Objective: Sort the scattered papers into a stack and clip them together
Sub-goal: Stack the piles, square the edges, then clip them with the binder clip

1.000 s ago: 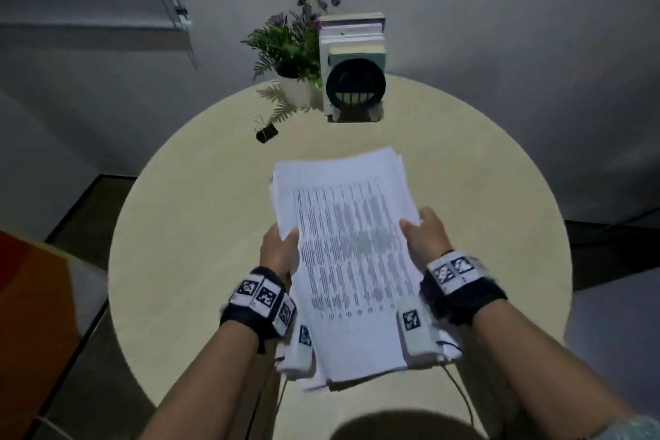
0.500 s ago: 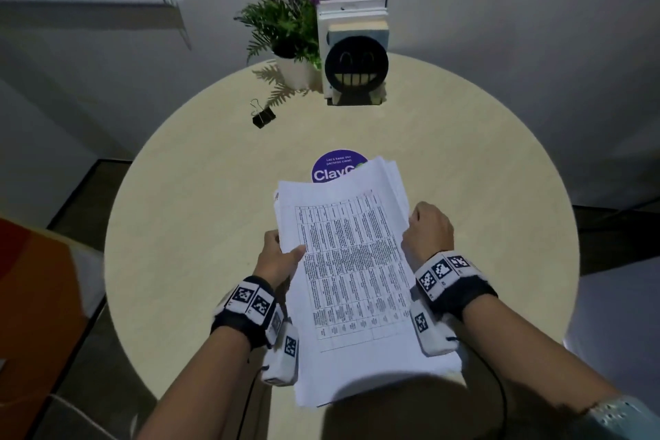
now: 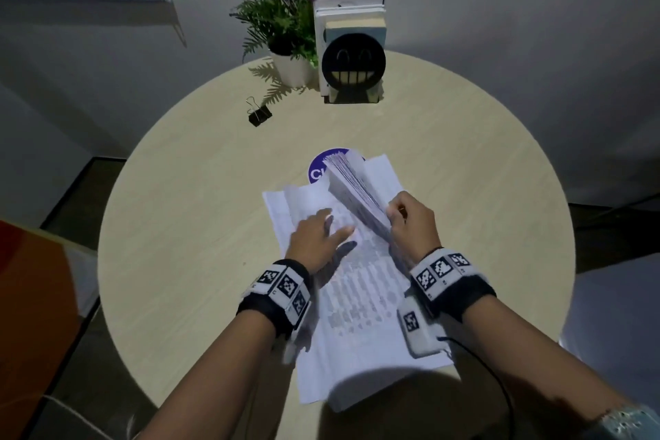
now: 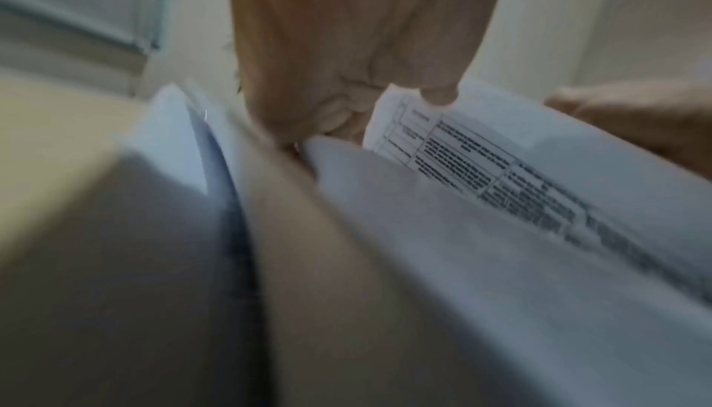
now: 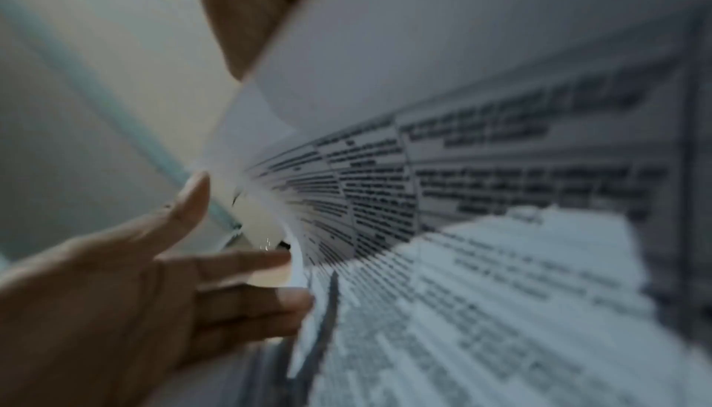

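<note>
A round table point(image 3: 185, 225) with a pale wood-grain top fills the view from above, and it is the landmark for everything else.

At the table's far edge stands a row of upright books point(image 3: 350, 7), held by a black disc-shaped bookend point(image 3: 353, 64) cut with a grinning face. Just left of the books, a white pot point(image 3: 293, 70) holds a leafy green plant point(image 3: 276, 18) with small purple flowers.

Near the table's centre lie the papers point(image 3: 357, 314), white sheets printed with blurred tables, spread unevenly and reaching the near edge. A purple round sticker point(image 3: 318, 168) on the tabletop shows partly from under their far end.

The right hand point(image 3: 410, 221) pinches a thick bundle of sheets point(image 3: 353, 186) along its edge between thumb and curled fingers, lifting it tilted off the flat pages. The left hand point(image 3: 314, 236) lies palm down on the flat sheets with fingers spread and straight. Both wrists wear black bands with black-and-white square markers.

A small black binder clip point(image 3: 259, 114) with wire handles sits apart on the table's far left, in front of the pot, touching nothing.
</note>
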A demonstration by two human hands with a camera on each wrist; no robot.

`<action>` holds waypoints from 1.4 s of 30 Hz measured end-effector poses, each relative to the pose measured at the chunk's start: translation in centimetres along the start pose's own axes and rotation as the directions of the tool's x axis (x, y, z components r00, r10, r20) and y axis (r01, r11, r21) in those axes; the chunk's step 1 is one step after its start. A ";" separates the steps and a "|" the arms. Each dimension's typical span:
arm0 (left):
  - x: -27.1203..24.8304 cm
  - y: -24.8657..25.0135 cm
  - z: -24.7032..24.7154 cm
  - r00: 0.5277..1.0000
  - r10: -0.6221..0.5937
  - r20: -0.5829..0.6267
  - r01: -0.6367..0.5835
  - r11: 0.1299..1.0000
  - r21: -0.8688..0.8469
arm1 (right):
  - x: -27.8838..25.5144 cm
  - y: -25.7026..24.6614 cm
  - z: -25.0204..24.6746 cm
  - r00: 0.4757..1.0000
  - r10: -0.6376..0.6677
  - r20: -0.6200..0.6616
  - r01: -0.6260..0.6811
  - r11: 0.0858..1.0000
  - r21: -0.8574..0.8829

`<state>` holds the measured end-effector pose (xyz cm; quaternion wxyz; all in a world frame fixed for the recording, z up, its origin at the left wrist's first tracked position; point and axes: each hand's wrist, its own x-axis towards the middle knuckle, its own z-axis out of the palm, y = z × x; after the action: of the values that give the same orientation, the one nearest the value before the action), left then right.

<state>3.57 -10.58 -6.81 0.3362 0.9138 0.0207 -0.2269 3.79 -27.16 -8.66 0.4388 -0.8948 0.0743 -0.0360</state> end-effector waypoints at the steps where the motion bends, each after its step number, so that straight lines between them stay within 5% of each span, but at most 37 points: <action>1: -0.1 0.8 0.1 0.997 -0.015 0.071 0.026 0.987 -0.159 | 0.2 0.1 -0.2 0.998 0.069 0.012 -0.069 0.994 0.083; 4: 0.0 2.7 0.2 0.991 -0.057 0.122 0.103 0.906 -0.411 | 0.5 0.2 -0.4 0.983 0.167 0.073 -0.180 0.956 0.230; 8: -0.1 4.1 -0.1 0.982 -0.106 0.155 0.170 0.859 -0.483 | 0.5 0.3 -0.2 0.967 0.212 0.142 -0.245 0.929 0.277; 14: 1.1 4.2 1.3 0.955 -0.298 0.009 0.280 0.887 -0.368 | 0.7 0.8 -0.4 0.956 0.286 0.070 -0.294 0.936 0.196; 20: 1.6 5.4 1.9 0.951 -0.308 0.013 0.305 0.934 -0.187 | 0.0 1.5 -0.8 0.937 0.308 0.168 -0.315 0.949 0.017; 26: 1.4 5.9 2.6 0.969 -0.247 0.017 0.228 0.863 -0.452 | -0.8 1.8 0.0 0.918 0.378 0.119 -0.396 0.858 0.327; 31: 1.8 6.5 2.6 0.932 -0.358 -0.054 0.288 0.822 -0.492 | -0.7 0.9 0.1 0.922 0.364 0.130 -0.383 0.819 0.428; 36: 3.1 4.9 2.6 0.912 -0.405 -0.056 0.352 0.848 -0.396 | -0.9 1.0 0.5 0.914 0.384 0.129 -0.403 0.837 0.371; 42: 2.3 4.9 1.8 0.906 -0.413 -0.092 0.388 0.897 -0.211 | -2.4 1.9 -0.5 0.948 0.290 0.132 -0.288 0.957 -0.038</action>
<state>5.88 -15.71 -6.07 0.3647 0.8673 0.2524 -0.2261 1.13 -28.23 -9.84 0.4353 -0.8785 0.1749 0.0904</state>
